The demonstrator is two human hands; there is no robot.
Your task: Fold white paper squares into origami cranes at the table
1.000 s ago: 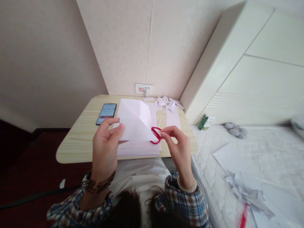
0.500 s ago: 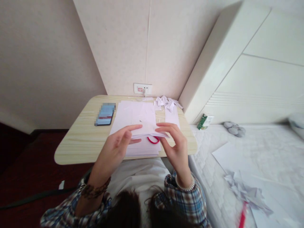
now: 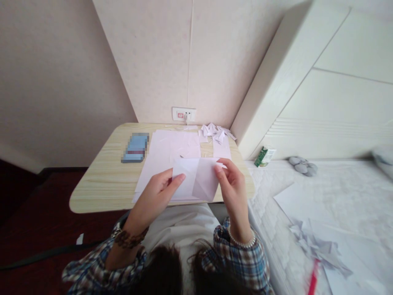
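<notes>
Head view: both hands hold one white sheet (image 3: 196, 180) just above the near edge of the table (image 3: 92, 192). The left hand (image 3: 155, 196) grips the sheet's left edge, a fingertip pressed on top, the other fingers tucked beneath. The right hand (image 3: 232, 186) pinches the sheet's upper right corner between thumb and fingers. The sheet is creased (a diagonal fold line crosses its right half) and tilts toward the camera, hiding part of the paper stack (image 3: 167, 149) that lies flat on the table behind it.

From the sheet, a phone (image 3: 135, 147) lies at ten o'clock on the bare wood, just beside the stack's left edge; its screen is blurred. At one o'clock, near the table's far corner, sits a small heap of folded pieces (image 3: 215, 133). A wall socket (image 3: 183, 114) shows at twelve o'clock, just above the table's far edge.

At three o'clock runs the bed (image 3: 337, 184), its headboard (image 3: 291, 82) rising at two o'clock. A green carton (image 3: 264, 157) stands where headboard and bed meet, with a grey lump (image 3: 302, 167) near it. Loose sheets and crumpled paper (image 3: 319, 248) lie on the bed at four o'clock.

A dark bracelet (image 3: 129, 239) circles the left wrist, a bead bracelet (image 3: 242, 242) the right, both above plaid cuffs.
</notes>
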